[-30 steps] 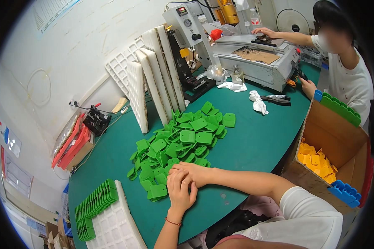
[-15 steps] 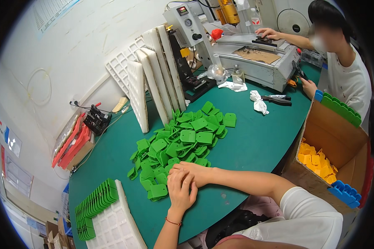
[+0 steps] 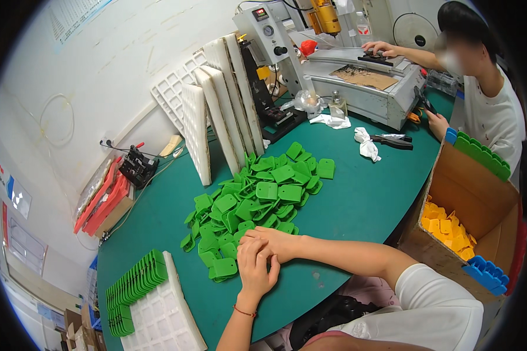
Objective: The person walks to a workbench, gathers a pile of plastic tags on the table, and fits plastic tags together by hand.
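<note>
My left hand, a red string round its wrist, rests at the near edge of a heap of green plastic tags. Its fingers are loosely bent and laid over the fingers of my right hand, the thumb standing apart. The fingers of my right hand are mostly hidden beneath. No tag shows in either hand. The tags are flat, with rounded corners and small holes. To the left, a white gridded tray carries rows of upright green tags along its far and left sides.
More white trays stand on edge behind the heap. At right, a cardboard box holds yellow tags, with blue and green ones along its rim. Pliers and crumpled tissue lie far right. A co-worker sits by a grey machine.
The whole view has shifted very slightly. My hands stay folded together by the heap, and the tags have not moved.
</note>
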A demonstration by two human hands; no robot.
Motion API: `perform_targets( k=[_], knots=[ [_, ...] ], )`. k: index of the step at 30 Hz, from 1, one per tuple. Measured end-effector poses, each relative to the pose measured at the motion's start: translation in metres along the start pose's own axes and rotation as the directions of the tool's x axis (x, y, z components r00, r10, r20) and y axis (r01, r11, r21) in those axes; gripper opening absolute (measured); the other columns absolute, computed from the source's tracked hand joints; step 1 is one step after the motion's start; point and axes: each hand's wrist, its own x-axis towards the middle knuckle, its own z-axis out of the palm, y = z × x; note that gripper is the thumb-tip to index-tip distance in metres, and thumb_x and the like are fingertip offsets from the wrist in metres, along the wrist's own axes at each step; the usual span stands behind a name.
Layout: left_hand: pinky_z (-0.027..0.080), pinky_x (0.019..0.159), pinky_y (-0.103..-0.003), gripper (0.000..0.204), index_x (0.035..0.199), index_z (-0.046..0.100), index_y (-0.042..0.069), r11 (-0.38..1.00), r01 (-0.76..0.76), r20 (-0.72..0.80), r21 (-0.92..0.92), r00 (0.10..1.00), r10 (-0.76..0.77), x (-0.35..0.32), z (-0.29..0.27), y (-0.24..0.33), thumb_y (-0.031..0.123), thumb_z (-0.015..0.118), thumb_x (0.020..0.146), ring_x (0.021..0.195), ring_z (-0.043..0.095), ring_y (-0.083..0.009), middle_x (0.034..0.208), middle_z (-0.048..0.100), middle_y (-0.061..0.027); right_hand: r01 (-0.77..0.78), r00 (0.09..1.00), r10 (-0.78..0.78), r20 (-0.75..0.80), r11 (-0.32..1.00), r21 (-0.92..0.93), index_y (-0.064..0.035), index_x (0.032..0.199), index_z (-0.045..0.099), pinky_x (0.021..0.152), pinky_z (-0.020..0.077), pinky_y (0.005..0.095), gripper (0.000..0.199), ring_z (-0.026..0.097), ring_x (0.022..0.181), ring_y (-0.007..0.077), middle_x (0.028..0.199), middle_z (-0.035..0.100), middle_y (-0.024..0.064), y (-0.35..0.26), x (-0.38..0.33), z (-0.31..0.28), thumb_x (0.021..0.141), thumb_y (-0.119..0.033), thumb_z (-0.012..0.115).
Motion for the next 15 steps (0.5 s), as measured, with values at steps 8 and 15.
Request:
perform_targets(
  k=[8,15],
  knots=[
    [0.038,0.09,-0.043,0.027,0.095,0.056,0.003,1.0,-0.009,0.03,0.017,1.0,0.009,0.001,-0.0018,0.0004,0.004,0.066,0.07,0.105,0.05,-0.033,0.112,0.054,-0.0126,-0.046,0.999,0.045,0.027,0.999,0.028,-0.01,0.094,0.058,0.081,0.0376,0.036,0.033,0.044,0.097,0.0244,0.104,0.049,0.0054,0.0014,0.0,0.0028,0.063,-0.017,0.064],
    [0.038,0.09,-0.044,0.026,0.092,0.054,0.003,1.0,-0.001,0.016,0.005,1.0,0.001,-0.0007,-0.0002,-0.0004,0.003,0.066,0.069,0.104,0.051,-0.0331,0.111,0.054,-0.0129,-0.014,1.0,0.014,-0.007,0.999,0.031,-0.0113,0.091,0.059,0.08,0.0375,0.0359,0.027,0.045,0.096,0.0243,0.103,0.049,0.0052,0.0008,-0.0005,0.0017,0.064,-0.016,0.063]
  ],
)
